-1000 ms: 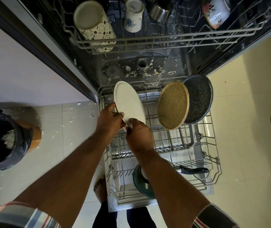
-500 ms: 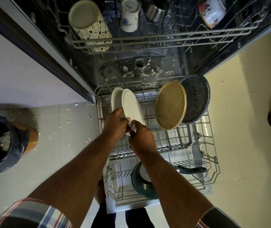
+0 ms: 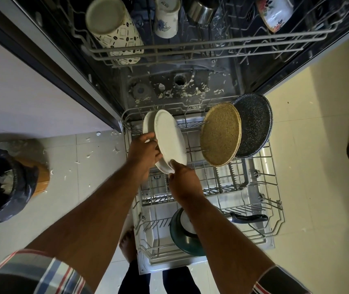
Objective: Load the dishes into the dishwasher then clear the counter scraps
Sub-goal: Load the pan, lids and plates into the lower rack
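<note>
Two white plates are seen on edge at the back left of the lower rack, which is pulled out over the open door.

The front plate is tilted, its top leaning toward the machine; its face is turned right, toward the tan plate. As an ellipse its long axis runs from upper left to lower right. The rear plate is set just behind it on the left, mostly hidden, roughly parallel.

The left hand is held at the left edge of the plates, fingers curled around the rims; which plate is gripped cannot be told for certain. The right hand is placed at the lower edge of the front plate, which is pinched there by the fingertips.

The tan plate is stood on edge to the right, well apart from the white pair, and a dark speckled pan is lodged just behind it. A green pot is seated at the rack's near end, partly covered by the right forearm.

Mugs are noted in the upper rack. White scraps are scattered on the tub floor.
</note>
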`<state>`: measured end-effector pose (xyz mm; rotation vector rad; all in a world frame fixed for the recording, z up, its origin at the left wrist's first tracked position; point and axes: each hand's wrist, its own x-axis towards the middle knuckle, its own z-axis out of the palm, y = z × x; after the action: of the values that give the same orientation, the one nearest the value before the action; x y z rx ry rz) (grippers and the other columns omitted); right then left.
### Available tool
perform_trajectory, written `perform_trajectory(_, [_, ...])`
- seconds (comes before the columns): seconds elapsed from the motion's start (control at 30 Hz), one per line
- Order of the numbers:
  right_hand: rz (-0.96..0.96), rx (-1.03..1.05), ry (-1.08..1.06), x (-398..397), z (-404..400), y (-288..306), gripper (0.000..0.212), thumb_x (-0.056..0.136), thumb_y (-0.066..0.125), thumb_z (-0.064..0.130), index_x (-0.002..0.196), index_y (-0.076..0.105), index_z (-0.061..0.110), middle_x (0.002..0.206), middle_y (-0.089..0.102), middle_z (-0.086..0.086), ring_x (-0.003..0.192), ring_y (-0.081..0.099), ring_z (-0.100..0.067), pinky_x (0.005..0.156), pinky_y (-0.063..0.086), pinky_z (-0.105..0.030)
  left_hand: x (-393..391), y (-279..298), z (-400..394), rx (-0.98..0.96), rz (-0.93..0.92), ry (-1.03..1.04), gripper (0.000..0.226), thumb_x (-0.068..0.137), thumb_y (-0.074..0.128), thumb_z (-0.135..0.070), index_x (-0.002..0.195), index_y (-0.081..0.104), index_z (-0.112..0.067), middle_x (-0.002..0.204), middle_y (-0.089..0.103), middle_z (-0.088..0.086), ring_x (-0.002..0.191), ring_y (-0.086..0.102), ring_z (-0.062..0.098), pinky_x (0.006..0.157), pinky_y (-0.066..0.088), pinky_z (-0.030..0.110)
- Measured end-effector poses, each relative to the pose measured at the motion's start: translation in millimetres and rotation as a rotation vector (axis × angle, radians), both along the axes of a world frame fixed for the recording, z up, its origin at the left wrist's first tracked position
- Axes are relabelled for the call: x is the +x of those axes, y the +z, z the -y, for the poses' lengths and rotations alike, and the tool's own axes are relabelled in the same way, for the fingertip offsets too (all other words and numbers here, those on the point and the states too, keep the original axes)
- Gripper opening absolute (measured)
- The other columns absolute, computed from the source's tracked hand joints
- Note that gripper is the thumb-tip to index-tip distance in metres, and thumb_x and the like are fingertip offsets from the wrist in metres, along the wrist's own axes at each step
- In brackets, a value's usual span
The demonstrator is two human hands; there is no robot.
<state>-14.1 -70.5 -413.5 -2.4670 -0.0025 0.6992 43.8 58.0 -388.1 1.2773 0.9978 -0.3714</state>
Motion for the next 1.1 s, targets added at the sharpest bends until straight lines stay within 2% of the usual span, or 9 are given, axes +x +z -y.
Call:
perform_trajectory(0.17, [-0.045, -0.037, 0.012, -3, -1, 5, 0.044, 0.103, 0.049, 0.01, 0.147, 0.047, 0.015, 0.139, 0.061, -0.009, 0.123, 0.062, -0.021, 0.103, 0.052, -0.032, -11, 4, -2, 0.202, 0.077, -0.148, 0.032, 0.099, 0.055, -0.009, 0.13, 0.063, -0.014, 0.11, 0.07, 0.004, 0.094, 0.07, 0.016, 0.082, 0.06, 0.032])
perform_trajectory(0.33, [-0.07, -0.056, 0.007, -1, -5, 16, 0.046, 0.101, 0.051, 0.016, 0.146, 0.045, 0.013, 0.143, 0.056, -0.011, 0.127, 0.058, -0.028, 0.103, 0.052, -0.04, -41, 13, -9, 0.652, 0.203, -0.437, 0.032, 0.099, 0.056, -0.02, 0.131, 0.061, -0.021, 0.118, 0.071, 0.006, 0.099, 0.071, 0.02, 0.089, 0.059, 0.036])
perform_trajectory(0.4, [-0.075, -0.118, 0.065, -1, -7, 26, 0.054, 0.1, 0.051, 0.02, 0.152, 0.035, 0.012, 0.155, 0.041, -0.013, 0.14, 0.044, -0.031, 0.109, 0.046, -0.045, -56, 17, -11, 0.778, 0.286, -0.598, 0.04, 0.1, 0.057, -0.021, 0.139, 0.054, -0.018, 0.132, 0.063, 0.009, 0.113, 0.065, 0.024, 0.094, 0.054, 0.035])
perform_trajectory(0.47, [-0.06, -0.206, 0.165, -2, -9, 42, 0.066, 0.101, 0.049, 0.023, 0.159, 0.02, 0.011, 0.166, 0.019, -0.012, 0.154, 0.016, -0.032, 0.121, 0.03, -0.049, -71, 23, -16, 0.825, 0.333, -0.757, 0.055, 0.099, 0.059, -0.025, 0.15, 0.04, -0.018, 0.152, 0.044, 0.009, 0.135, 0.048, 0.027, 0.107, 0.047, 0.04])
perform_trajectory(0.5, [-0.027, -0.237, 0.209, -3, -11, 51, 0.069, 0.101, 0.048, 0.025, 0.16, 0.014, 0.011, 0.168, 0.01, -0.011, 0.155, 0.006, -0.032, 0.123, 0.022, -0.049, -76, 26, -20, 0.848, 0.325, -0.839, 0.064, 0.099, 0.058, -0.031, 0.156, 0.03, -0.02, 0.161, 0.03, 0.007, 0.146, 0.032, 0.028, 0.115, 0.038, 0.044])
perform_trajectory(0.57, [0.036, -0.273, 0.27, -4, -15, 69, 0.072, 0.102, 0.045, 0.03, 0.161, 0.007, 0.011, 0.169, 0.0, -0.011, 0.155, -0.004, -0.033, 0.125, 0.013, -0.051, -84, 36, -26, 0.893, 0.243, -0.98, 0.074, 0.102, 0.047, -0.044, 0.16, 0.006, -0.023, 0.169, 0.002, 0.0, 0.155, -0.001, 0.024, 0.124, 0.016, 0.049])
perform_trajectory(0.6, [0.051, -0.284, 0.29, -5, -18, 78, 0.073, 0.102, 0.044, 0.031, 0.161, 0.006, 0.012, 0.169, -0.003, -0.011, 0.155, -0.007, -0.033, 0.125, 0.009, -0.051, -88, 42, -29, 0.917, 0.204, -1.023, 0.075, 0.103, 0.04, -0.05, 0.16, -0.002, -0.024, 0.168, -0.008, -0.002, 0.154, -0.011, 0.023, 0.125, 0.009, 0.049])
perform_trajectory(0.77, [0.085, -0.326, 0.394, -18, -39, 134, 0.076, 0.102, 0.044, 0.033, 0.161, 0.001, 0.013, 0.168, -0.01, -0.01, 0.154, -0.014, -0.032, 0.125, 0.002, -0.053, -116, 89, -52, 0.971, 0.147, -1.059, 0.075, 0.1, 0.018, -0.063, 0.158, -0.012, -0.026, 0.161, -0.025, -0.008, 0.151, -0.023, 0.02, 0.125, -0.003, 0.05])
perform_trajectory(1.1, [0.309, -0.309, 0.493, -73, -154, 244, 0.07, 0.102, 0.041, 0.034, 0.16, 0.009, 0.013, 0.169, -0.001, -0.012, 0.155, -0.005, -0.03, 0.125, 0.007, -0.053, -187, 199, -155, 1.067, 0.154, -0.898, 0.082, 0.094, 0.003, -0.071, 0.159, -0.009, -0.023, 0.166, -0.019, -0.004, 0.151, -0.022, 0.019, 0.123, -0.007, 0.049])
